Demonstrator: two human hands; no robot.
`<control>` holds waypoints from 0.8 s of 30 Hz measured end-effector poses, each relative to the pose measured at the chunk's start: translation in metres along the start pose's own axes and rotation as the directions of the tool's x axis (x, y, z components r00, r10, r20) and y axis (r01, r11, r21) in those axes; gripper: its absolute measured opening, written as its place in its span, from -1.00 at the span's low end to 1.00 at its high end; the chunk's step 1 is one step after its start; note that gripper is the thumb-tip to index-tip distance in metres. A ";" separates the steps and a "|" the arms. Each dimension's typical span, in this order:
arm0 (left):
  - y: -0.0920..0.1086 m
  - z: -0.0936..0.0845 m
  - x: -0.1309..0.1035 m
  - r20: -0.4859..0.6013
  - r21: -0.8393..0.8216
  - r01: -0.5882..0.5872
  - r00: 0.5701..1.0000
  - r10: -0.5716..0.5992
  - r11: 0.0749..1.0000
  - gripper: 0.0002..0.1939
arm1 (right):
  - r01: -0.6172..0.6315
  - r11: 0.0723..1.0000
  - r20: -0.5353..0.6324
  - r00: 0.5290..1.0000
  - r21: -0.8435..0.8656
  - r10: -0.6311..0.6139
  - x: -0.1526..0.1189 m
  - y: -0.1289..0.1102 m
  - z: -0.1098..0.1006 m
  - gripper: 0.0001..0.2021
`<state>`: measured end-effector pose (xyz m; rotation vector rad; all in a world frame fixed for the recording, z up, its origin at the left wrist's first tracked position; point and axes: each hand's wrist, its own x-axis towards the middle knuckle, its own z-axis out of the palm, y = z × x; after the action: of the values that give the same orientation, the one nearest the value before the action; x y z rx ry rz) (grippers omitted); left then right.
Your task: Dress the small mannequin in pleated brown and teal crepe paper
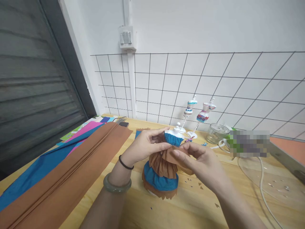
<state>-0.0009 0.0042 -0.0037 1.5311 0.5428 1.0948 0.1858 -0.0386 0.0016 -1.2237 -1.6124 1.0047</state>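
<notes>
A small dress form with a white top and a blue pleated bodice stands on the wooden table. Its tiered skirt shows brown and blue layers with a zigzag brown hem. My left hand holds the form at the bodice, its thumb along the waist. At the waist's right side, my right hand pinches a piece of brown paper between thumb and fingers. Part of that paper hangs below the right fingers.
Long brown sheets and blue sheets lie at the left. Behind the form stand two small mannequins. A glass jar, a white cable and paper scraps are to the right.
</notes>
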 end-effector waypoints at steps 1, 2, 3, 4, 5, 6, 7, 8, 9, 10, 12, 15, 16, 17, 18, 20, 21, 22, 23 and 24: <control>0.000 0.000 0.000 -0.002 0.000 -0.001 1.000 0.001 1.000 -0.45 | 0.035 0.999 -0.039 0.999 -0.034 -0.036 0.000 0.000 0.002 -0.67; 0.000 0.001 0.000 -0.006 0.002 0.002 1.000 -0.002 1.000 -0.45 | 0.067 0.995 -0.073 0.995 -0.068 -0.072 0.000 0.000 0.004 -0.68; 0.001 0.001 0.000 -0.010 0.008 0.010 1.000 -0.010 1.000 -0.44 | 0.090 0.991 -0.097 0.990 -0.099 -0.100 0.000 0.001 0.006 -0.69; 0.001 0.001 0.000 -0.015 0.017 0.019 1.000 -0.018 1.000 -0.43 | 0.103 0.986 -0.115 0.986 -0.130 -0.118 0.000 0.001 0.007 -0.69; 0.001 0.002 0.000 -0.016 0.028 0.026 1.000 -0.026 0.999 -0.42 | 0.108 0.981 -0.129 0.983 -0.159 -0.129 0.000 0.001 0.008 -0.70; 0.001 0.002 -0.001 -0.013 0.039 0.030 0.999 -0.030 0.999 -0.41 | 0.109 0.976 -0.138 0.981 -0.187 -0.136 0.000 0.001 0.008 -0.70; 0.002 0.002 -0.001 -0.002 0.048 0.032 0.999 -0.032 0.998 -0.41 | 0.107 0.972 -0.143 0.980 -0.209 -0.139 0.000 0.002 0.008 -0.70; 0.003 0.001 -0.001 0.014 0.053 0.030 0.999 -0.031 0.998 -0.40 | 0.109 0.968 -0.147 0.979 -0.228 -0.145 0.000 0.002 0.008 -0.70; 0.003 0.002 -0.001 0.034 0.054 0.027 0.999 -0.028 0.998 -0.40 | 0.114 0.963 -0.152 0.976 -0.245 -0.154 0.000 0.002 0.008 -0.70; 0.004 0.002 -0.002 0.054 0.056 0.028 0.998 -0.031 0.998 -0.39 | 0.123 0.958 -0.161 0.973 -0.261 -0.168 0.000 0.002 0.008 -0.70; 0.006 0.002 -0.002 0.075 0.078 0.039 0.996 -0.045 0.996 -0.34 | 0.146 0.948 -0.181 0.963 -0.282 -0.202 0.000 0.002 0.009 -0.71; 0.006 0.002 -0.003 0.048 0.136 0.038 0.998 -0.045 0.990 -0.27 | 0.166 0.946 -0.198 0.954 -0.278 -0.226 0.001 0.001 0.010 -0.72; 0.005 0.002 -0.003 0.040 0.146 0.030 0.999 -0.036 0.989 -0.27 | 0.168 0.948 -0.197 0.954 -0.271 -0.226 0.001 0.001 0.010 -0.72; 0.004 0.002 -0.002 0.038 0.148 0.021 0.999 -0.026 0.989 -0.29 | 0.168 0.950 -0.192 0.956 -0.263 -0.222 0.001 0.001 0.010 -0.73; 0.003 0.002 -0.002 0.039 0.144 0.013 0.999 -0.019 0.990 -0.31 | 0.167 0.954 -0.180 0.960 -0.250 -0.215 0.001 0.001 0.009 -0.73; 0.002 0.001 -0.002 0.042 0.127 0.001 0.999 -0.007 0.992 -0.34 | 0.157 0.967 -0.138 0.973 -0.202 -0.186 0.001 0.001 0.007 -0.75; 0.001 0.000 -0.001 0.039 0.120 -0.003 0.999 -0.002 0.993 -0.35 | 0.145 0.975 -0.116 0.979 -0.169 -0.165 0.001 0.002 0.006 -0.74; 0.000 0.000 -0.001 0.034 0.116 -0.003 0.999 -0.001 0.993 -0.36 | 0.128 0.983 -0.097 0.985 -0.135 -0.142 0.001 0.003 0.005 -0.73; 0.000 0.000 -0.001 0.027 0.114 -0.001 1.000 -0.002 0.993 -0.35 | 0.108 0.989 -0.082 0.990 -0.102 -0.117 0.001 0.003 0.004 -0.71; -0.001 -0.001 -0.001 0.020 0.112 0.004 1.000 -0.006 0.994 -0.35 | 0.087 0.994 -0.073 0.993 -0.072 -0.093 0.001 0.004 0.004 -0.70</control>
<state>-0.0015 0.0042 -0.0048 1.6359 0.6027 1.0588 0.1834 -0.0370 -0.0033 -1.2094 -1.6391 0.8423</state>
